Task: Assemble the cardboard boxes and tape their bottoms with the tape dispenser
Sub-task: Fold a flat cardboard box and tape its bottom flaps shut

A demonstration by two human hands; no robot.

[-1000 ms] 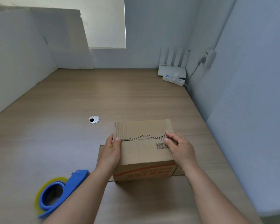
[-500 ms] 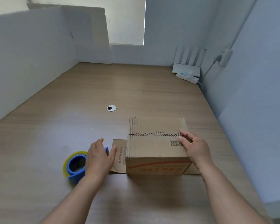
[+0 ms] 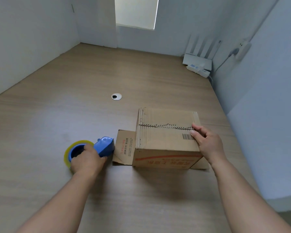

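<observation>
1. The cardboard box (image 3: 166, 140) sits on the bench (image 3: 107, 73), closed flaps upward, just right of the tape dispenser (image 3: 105, 147). Its untaped seam (image 3: 166, 126) runs left to right, so the tape would follow that line
2. The left grip (image 3: 86, 159) is nearer the dispenser and lies over it, fingers curled on roll and blue body, though how fully they wrap it seems hidden beneath the hand
3. The right grip (image 3: 207, 143) clasps nothing; its fingertips press the flaps at the seam's right end
</observation>
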